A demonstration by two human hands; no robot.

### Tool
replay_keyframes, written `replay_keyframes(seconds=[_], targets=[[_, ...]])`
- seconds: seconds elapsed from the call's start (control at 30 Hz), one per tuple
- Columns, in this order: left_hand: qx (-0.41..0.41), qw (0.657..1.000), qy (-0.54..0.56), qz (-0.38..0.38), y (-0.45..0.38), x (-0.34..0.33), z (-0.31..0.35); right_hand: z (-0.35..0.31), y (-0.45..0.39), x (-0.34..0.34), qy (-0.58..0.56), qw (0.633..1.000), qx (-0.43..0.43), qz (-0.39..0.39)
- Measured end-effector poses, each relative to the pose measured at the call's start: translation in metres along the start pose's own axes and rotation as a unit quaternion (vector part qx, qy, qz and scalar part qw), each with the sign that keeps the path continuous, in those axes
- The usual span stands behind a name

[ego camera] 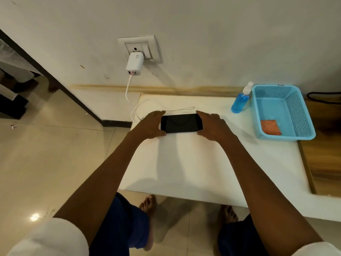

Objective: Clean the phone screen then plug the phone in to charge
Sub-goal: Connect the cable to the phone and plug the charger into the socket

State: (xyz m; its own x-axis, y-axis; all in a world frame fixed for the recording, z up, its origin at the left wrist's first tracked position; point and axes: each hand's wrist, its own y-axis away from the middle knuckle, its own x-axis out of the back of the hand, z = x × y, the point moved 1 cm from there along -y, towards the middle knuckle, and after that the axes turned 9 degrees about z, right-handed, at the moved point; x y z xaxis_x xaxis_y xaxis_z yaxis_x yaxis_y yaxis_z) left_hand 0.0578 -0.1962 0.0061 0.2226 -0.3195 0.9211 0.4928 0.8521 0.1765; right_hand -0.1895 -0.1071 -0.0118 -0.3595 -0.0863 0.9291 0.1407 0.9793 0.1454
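Observation:
A black phone [181,123] lies sideways, screen up and dark, on the white table [193,163]. My left hand [151,125] grips its left end, thumb on the near edge and fingers on the far edge. My right hand [212,126] grips its right end the same way. A white charger [134,64] sits in the wall socket [140,48]. Its white cable [166,110] runs down onto the table and lies just behind the phone; I cannot see its plug end. An orange cloth [270,127] lies in the blue basket [295,111].
A spray bottle of blue liquid [240,100] stands left of the basket, at the back right of the table. A wooden surface [324,145] adjoins the table on the right. The tiled floor [55,154] lies to the left; my bare feet are under the table's front edge.

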Motion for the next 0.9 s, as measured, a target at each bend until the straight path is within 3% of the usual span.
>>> replay_keyframes(seconds=[0.13, 0.27, 0.4, 0.5, 0.9], targets=[[0.011, 0.995, -0.018, 0.102, 0.018, -0.007, -0.009, -0.005, -0.008, 0.0, -0.007, 1.0, -0.003, 0.017], [-0.015, 0.991, -0.045, 0.127, 0.028, -0.008, -0.015, -0.01, -0.013, 0.001, -0.016, 1.0, -0.009, 0.005], [0.059, 0.993, -0.091, 0.056, 0.04, -0.015, -0.027, -0.012, -0.014, 0.006, -0.019, 1.0, -0.017, 0.014], [0.122, 0.991, -0.058, 0.01, 0.044, -0.025, -0.038, -0.014, -0.013, 0.009, -0.016, 1.0, -0.019, 0.015], [0.035, 0.996, -0.007, 0.083, 0.019, -0.024, -0.063, -0.016, -0.017, 0.012, -0.01, 0.999, -0.045, 0.028]])
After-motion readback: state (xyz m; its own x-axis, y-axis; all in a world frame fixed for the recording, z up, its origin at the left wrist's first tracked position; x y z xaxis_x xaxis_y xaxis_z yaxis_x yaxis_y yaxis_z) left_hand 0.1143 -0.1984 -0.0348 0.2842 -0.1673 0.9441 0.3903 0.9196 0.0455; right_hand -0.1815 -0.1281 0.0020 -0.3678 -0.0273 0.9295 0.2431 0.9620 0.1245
